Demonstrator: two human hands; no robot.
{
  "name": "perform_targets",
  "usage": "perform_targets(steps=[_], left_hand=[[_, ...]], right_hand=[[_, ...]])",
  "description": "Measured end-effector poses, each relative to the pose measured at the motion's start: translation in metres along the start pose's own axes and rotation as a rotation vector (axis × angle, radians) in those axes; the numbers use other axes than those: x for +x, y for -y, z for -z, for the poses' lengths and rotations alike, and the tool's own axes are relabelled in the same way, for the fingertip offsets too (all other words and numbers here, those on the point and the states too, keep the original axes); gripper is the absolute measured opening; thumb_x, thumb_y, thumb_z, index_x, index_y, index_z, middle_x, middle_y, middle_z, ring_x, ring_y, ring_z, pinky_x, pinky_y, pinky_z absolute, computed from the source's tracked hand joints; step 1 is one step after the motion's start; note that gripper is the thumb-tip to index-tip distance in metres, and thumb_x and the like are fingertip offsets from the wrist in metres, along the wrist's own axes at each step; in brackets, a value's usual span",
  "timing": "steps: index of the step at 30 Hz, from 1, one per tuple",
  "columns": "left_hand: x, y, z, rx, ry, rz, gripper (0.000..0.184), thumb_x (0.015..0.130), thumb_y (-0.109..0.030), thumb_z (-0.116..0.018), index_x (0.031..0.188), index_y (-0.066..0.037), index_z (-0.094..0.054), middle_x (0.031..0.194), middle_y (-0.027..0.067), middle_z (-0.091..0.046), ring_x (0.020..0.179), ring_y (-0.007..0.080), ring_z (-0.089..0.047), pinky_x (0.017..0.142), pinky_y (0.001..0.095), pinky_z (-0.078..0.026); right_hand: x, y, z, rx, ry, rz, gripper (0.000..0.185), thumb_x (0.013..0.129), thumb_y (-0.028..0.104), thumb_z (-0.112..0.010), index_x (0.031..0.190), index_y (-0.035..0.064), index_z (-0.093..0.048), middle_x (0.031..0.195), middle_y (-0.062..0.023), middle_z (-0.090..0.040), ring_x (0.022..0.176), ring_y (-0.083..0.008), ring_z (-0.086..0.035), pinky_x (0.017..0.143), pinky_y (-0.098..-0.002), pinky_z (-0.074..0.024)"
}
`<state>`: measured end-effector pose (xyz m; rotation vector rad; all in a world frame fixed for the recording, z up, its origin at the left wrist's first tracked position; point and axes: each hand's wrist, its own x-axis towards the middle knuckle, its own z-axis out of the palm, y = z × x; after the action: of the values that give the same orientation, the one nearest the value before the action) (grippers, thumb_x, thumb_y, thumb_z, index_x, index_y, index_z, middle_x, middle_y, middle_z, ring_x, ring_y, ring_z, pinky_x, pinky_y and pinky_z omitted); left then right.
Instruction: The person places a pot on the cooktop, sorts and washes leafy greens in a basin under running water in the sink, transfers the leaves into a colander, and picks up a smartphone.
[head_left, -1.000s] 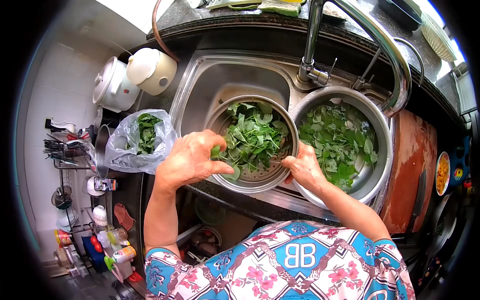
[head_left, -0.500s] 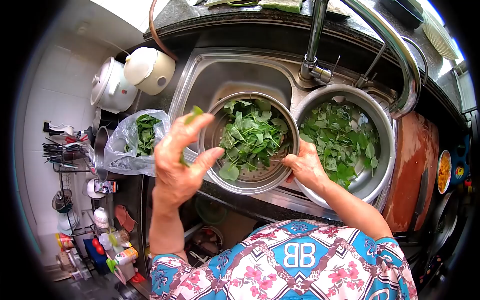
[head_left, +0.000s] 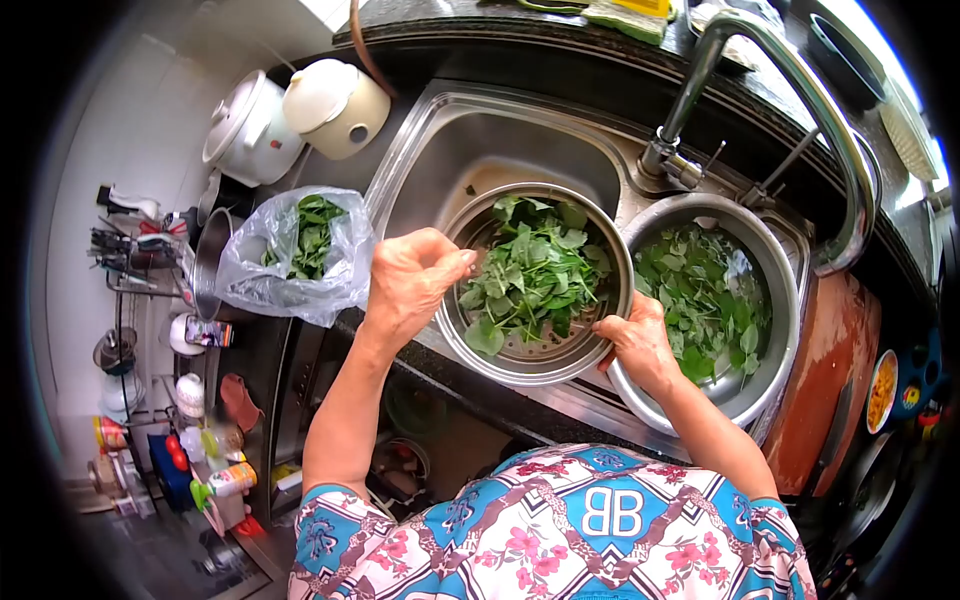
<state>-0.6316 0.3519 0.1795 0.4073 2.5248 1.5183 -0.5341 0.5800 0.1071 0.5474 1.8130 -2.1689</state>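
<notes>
Leafy greens (head_left: 540, 265) lie in a round metal strainer pan (head_left: 535, 375) over the front of the sink. My right hand (head_left: 640, 338) pinches the pan's right rim, thumb inside. At the pan's left edge, my left hand (head_left: 412, 280) is closed, thumb against fingers; what it holds, if anything, is too small to name. A large metal basin (head_left: 785, 300) to the right holds water with more leaves (head_left: 700, 290) in it. Left of my left hand, a clear plastic bag (head_left: 245, 270) stands open with greens (head_left: 308, 235) inside.
The sink (head_left: 520, 135) has a tall curved faucet (head_left: 780, 50) behind it. Two pale cookers (head_left: 335, 108) stand at the back left. A reddish board (head_left: 825, 370) and a bowl of orange food (head_left: 881, 391) are at the right. A loaded rack (head_left: 150, 290) is at the left.
My left hand has gone from spread fingers, with a leaf between them, to closed at the pan's left rim. My right hand keeps its grip. The whole view has shifted and tilted slightly.
</notes>
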Motion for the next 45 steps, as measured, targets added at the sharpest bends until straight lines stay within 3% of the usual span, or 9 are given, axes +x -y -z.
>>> perform_targets(steps=[3,5,10,19,22,31,33,37,45], left_hand=[[-0.001,-0.003,0.002,-0.013,0.152,0.078,0.018,0.077,-0.01,-0.07,0.09,0.0,-0.064,0.085,0.0049,-0.064,0.076,0.0081,-0.057,0.066,0.0197,-0.045],[-0.001,-0.001,0.004,0.305,0.14,-0.359,0.027,0.079,-0.015,-0.069,0.1,0.001,-0.063,0.102,0.0079,-0.062,0.092,0.0129,-0.058,0.078,0.0225,-0.045],[-0.012,-0.019,0.006,-0.096,0.047,-0.215,0.033,0.085,0.001,-0.055,0.118,-0.001,-0.054,0.111,0.0112,-0.059,0.102,0.0188,-0.057,0.087,0.0257,-0.045],[-0.005,0.034,0.02,-0.431,-0.28,-0.068,0.034,0.078,0.006,-0.058,0.113,0.004,-0.053,0.091,0.0086,-0.06,0.081,0.0164,-0.062,0.07,0.024,-0.052],[-0.011,0.051,0.019,-0.295,-0.09,0.287,0.058,0.068,-0.022,-0.078,0.112,0.006,-0.052,0.091,0.0083,-0.06,0.081,0.012,-0.057,0.07,0.0243,-0.049],[-0.03,0.068,-0.007,-0.761,0.088,0.59,0.032,0.063,-0.003,-0.06,0.094,0.001,-0.058,0.079,0.0067,-0.058,0.071,0.0142,-0.055,0.063,0.0266,-0.046],[-0.034,0.063,-0.011,-0.794,0.058,0.619,0.035,0.06,-0.002,-0.056,0.095,0.002,-0.059,0.077,0.0062,-0.057,0.068,0.0135,-0.054,0.062,0.0259,-0.045],[-0.041,0.052,-0.02,-0.791,-0.049,0.53,0.04,0.06,-0.002,-0.055,0.099,0.005,-0.058,0.076,0.0062,-0.057,0.066,0.0131,-0.053,0.061,0.0253,-0.044],[-0.049,0.056,-0.026,-0.828,-0.094,0.496,0.042,0.058,-0.002,-0.056,0.099,0.007,-0.057,0.076,0.0081,-0.06,0.065,0.0135,-0.055,0.061,0.0244,-0.045]], right_hand=[[0.0,0.003,-0.001,-0.004,-0.008,0.013,0.019,0.072,-0.002,-0.052,0.09,-0.0065,-0.055,0.069,-0.0127,-0.062,0.046,-0.0175,-0.057,0.034,-0.0258,-0.0478],[0.001,0.0,0.001,0.007,-0.016,0.008,0.019,0.071,-0.001,-0.052,0.089,-0.0071,-0.055,0.07,-0.013,-0.062,0.047,-0.0174,-0.057,0.034,-0.0253,-0.0476],[0.0,0.003,-0.001,-0.014,-0.044,0.008,0.018,0.07,-0.001,-0.051,0.086,-0.0068,-0.055,0.07,-0.0124,-0.062,0.047,-0.0165,-0.057,0.034,-0.0246,-0.0469],[0.002,-0.001,0.006,0.004,-0.012,0.027,0.019,0.071,-0.002,-0.05,0.089,-0.0054,-0.056,0.071,-0.0115,-0.062,0.049,-0.0162,-0.058,0.036,-0.0249,-0.0476],[0.007,0.005,0.011,-0.024,0.027,0.048,0.019,0.07,-0.001,-0.051,0.088,-0.0058,-0.056,0.069,-0.011,-0.062,0.048,-0.0162,-0.058,0.036,-0.0252,-0.0472],[0.043,0.04,0.017,-0.371,0.088,0.096,0.026,0.073,0.007,-0.06,0.095,-0.006,-0.056,0.068,-0.0115,-0.062,0.051,-0.0174,-0.059,0.043,-0.0275,-0.0483],[0.04,0.045,0.006,-1.067,-0.285,0.581,0.04,0.072,0.014,-0.068,0.106,-0.0019,-0.054,0.096,-0.0182,-0.059,0.082,-0.0286,-0.06,0.074,-0.0376,-0.0486],[0.041,0.063,-0.024,-1.16,0.032,1.203,0.039,0.066,0.007,-0.067,0.104,0.0072,-0.059,0.113,-0.0169,-0.053,0.102,-0.0332,-0.052,0.082,-0.0424,-0.0458],[0.063,0.047,-0.053,-1.241,0.313,1.259,0.026,0.059,0.002,-0.062,0.084,0.0088,-0.061,0.115,-0.0117,-0.051,0.114,-0.031,-0.043,0.08,-0.0446,-0.0374]])
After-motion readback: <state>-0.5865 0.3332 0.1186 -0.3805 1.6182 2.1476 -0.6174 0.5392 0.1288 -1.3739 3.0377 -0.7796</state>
